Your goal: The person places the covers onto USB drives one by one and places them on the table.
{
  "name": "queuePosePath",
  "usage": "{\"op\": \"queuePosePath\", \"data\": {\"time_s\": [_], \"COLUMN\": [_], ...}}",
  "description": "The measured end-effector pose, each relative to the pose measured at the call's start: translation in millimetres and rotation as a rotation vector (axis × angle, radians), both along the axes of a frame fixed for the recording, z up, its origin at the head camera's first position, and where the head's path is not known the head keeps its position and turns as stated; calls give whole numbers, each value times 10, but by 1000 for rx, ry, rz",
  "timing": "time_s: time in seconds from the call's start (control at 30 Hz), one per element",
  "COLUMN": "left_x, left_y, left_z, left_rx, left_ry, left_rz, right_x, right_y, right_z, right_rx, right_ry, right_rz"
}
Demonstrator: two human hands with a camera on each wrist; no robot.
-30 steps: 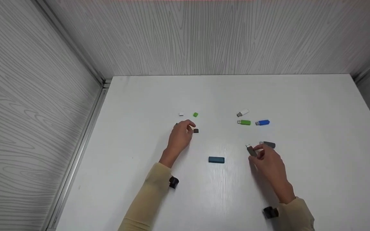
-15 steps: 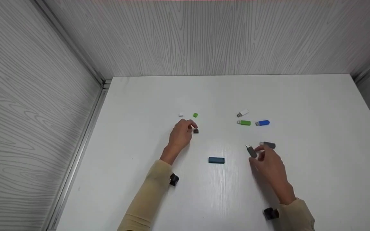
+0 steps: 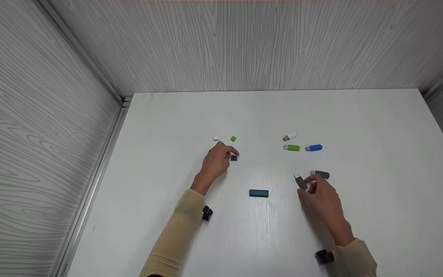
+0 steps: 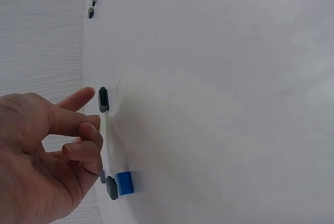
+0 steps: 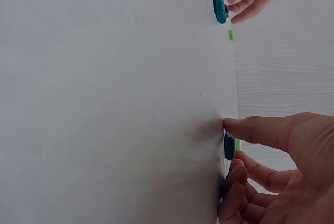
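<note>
In the head view my left hand [image 3: 216,159] reaches around a small dark cap [image 3: 234,158] lying on the white table [image 3: 190,115]. Its index finger extends past the cap and the thumb is on the near side; the left wrist view shows the cap [image 4: 103,99] just off the fingertips. Below that hand there, a blue cap [image 4: 124,183] and a dark grey cap [image 4: 111,188] lie together. My right hand [image 3: 323,198] is at a dark grey USB stick [image 3: 300,182], thumb and index finger spread loosely on either side of it. A second grey USB stick [image 3: 321,174] lies just beyond.
A teal oblong stick [image 3: 258,193] lies between the hands. Farther back are a white USB stick [image 3: 290,135], a green one [image 3: 292,147] and a blue one [image 3: 314,147]. A white cap [image 3: 216,138] and a green cap [image 3: 233,138] lie at the left. Panel walls border the table.
My left index finger has stretched rightward over the dark cap. My right thumb and finger have loosened from the grey USB stick, which stays in nearly the same place.
</note>
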State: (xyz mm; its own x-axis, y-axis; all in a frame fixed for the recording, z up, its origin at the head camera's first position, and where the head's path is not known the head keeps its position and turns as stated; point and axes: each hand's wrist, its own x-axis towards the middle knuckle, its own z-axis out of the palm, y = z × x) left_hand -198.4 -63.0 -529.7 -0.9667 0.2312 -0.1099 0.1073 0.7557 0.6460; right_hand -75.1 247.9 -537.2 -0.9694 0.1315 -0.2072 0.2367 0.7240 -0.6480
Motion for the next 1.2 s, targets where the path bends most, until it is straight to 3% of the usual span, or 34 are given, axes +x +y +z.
{"op": "queuePosePath", "data": {"time_s": [0.6, 0.9, 1.2], "left_x": [-27, -38, -110], "left_y": [-25, -54, -104], "left_z": [-25, -31, -18], "left_rx": [-46, -17, 39], "left_ry": [-17, -22, -88], "left_rz": [-56, -54, -87], "right_x": [9, 11, 19], "right_y": [7, 6, -4], "right_z": [-2, -4, -18], "right_rx": [-4, -4, 7], "right_ry": [2, 3, 9], "right_rz": [17, 20, 6]}}
